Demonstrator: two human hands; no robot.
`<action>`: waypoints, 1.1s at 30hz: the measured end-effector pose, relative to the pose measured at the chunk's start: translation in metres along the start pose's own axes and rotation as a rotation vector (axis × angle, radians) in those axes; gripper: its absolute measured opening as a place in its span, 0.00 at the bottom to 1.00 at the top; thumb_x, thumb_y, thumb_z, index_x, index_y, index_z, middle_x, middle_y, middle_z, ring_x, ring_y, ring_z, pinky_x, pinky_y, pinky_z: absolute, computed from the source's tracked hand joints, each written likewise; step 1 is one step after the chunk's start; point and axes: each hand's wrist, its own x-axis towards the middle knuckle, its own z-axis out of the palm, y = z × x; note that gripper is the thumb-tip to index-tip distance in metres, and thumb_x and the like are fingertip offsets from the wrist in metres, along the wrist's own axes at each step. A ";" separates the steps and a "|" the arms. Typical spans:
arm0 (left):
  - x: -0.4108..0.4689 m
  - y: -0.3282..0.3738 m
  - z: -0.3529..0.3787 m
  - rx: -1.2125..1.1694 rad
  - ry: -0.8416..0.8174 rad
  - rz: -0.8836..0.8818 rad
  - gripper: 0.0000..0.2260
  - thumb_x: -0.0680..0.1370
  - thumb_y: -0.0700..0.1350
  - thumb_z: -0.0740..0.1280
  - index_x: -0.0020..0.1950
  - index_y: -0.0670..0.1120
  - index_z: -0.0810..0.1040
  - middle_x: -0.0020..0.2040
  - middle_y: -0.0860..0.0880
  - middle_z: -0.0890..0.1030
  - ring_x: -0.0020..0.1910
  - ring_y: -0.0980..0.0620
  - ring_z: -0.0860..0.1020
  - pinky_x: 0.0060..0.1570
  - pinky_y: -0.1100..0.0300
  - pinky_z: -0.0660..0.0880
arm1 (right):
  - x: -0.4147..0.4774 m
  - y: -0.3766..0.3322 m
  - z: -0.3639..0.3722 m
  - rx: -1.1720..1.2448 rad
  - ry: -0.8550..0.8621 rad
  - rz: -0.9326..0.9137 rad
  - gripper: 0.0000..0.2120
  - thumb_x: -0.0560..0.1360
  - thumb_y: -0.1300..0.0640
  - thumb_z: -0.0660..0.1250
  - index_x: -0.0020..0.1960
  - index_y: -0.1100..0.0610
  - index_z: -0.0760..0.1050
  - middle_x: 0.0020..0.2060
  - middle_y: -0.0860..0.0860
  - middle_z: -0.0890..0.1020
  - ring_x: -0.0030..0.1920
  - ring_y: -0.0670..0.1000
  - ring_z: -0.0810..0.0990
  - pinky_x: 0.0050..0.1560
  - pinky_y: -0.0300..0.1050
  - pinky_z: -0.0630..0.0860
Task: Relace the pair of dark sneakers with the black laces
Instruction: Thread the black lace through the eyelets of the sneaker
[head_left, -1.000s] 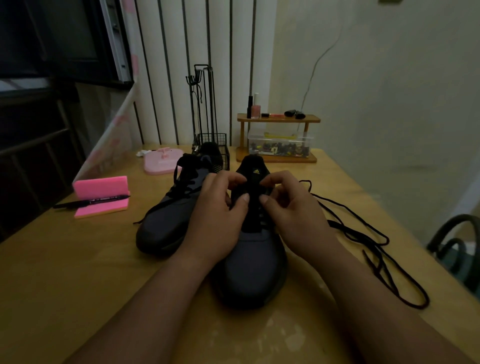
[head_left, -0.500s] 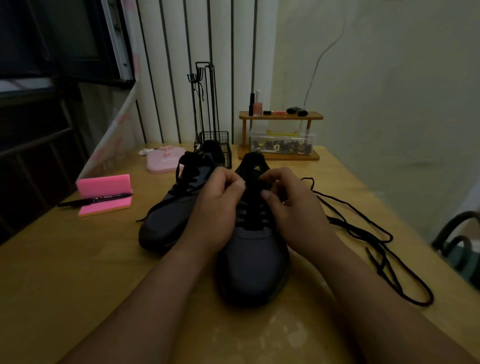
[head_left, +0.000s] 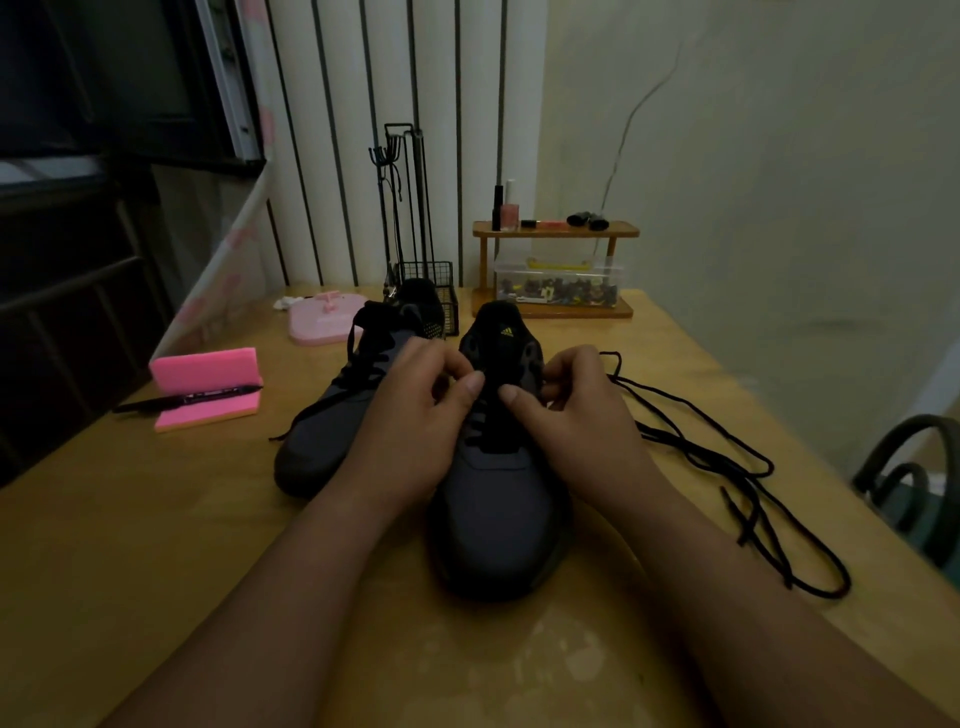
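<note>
Two dark sneakers stand side by side on the wooden table (head_left: 130, 545), toes toward me. The right sneaker (head_left: 498, 519) is under both hands; its tongue with a yellow logo stands up behind them. My left hand (head_left: 415, 421) curls its fingers at the left side of the lacing. My right hand (head_left: 576, 415) pinches the black lace (head_left: 727, 467) at the right side of the upper eyelets; the lace's long slack trails in loops across the table to the right. The left sneaker (head_left: 332, 421) is laced, with a lace end lying loose on the table.
A pink foam block with a black pen (head_left: 208, 389) lies at the left. A pink dish (head_left: 322, 317), a black wire stand (head_left: 421, 291) and a small wooden shelf (head_left: 556, 260) with bottles and a clear box stand at the back. A chair back (head_left: 914, 493) shows at the right edge.
Both hands have shifted a little up the right sneaker toward the tongue, and the thumbs have drawn slightly apart. The lace loops on the table have barely moved.
</note>
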 end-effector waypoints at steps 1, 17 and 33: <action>-0.001 0.000 0.000 -0.017 0.003 -0.014 0.04 0.84 0.45 0.67 0.49 0.49 0.77 0.49 0.53 0.74 0.48 0.59 0.75 0.45 0.72 0.70 | 0.000 0.001 0.000 0.003 -0.007 0.029 0.20 0.75 0.40 0.74 0.55 0.49 0.68 0.49 0.47 0.78 0.48 0.46 0.79 0.43 0.43 0.76; 0.021 0.037 -0.022 -0.109 -0.259 -0.216 0.09 0.82 0.48 0.69 0.43 0.50 0.78 0.41 0.53 0.80 0.43 0.55 0.78 0.44 0.59 0.73 | -0.002 0.007 0.004 0.043 -0.074 0.171 0.29 0.72 0.35 0.73 0.61 0.48 0.64 0.54 0.43 0.75 0.54 0.48 0.78 0.55 0.57 0.81; 0.029 0.035 -0.001 0.613 -0.150 0.070 0.11 0.80 0.56 0.70 0.61 0.56 0.78 0.56 0.53 0.70 0.61 0.49 0.72 0.63 0.48 0.70 | -0.005 0.009 0.009 0.026 -0.047 0.223 0.32 0.71 0.31 0.72 0.61 0.50 0.66 0.55 0.47 0.76 0.53 0.49 0.79 0.53 0.57 0.80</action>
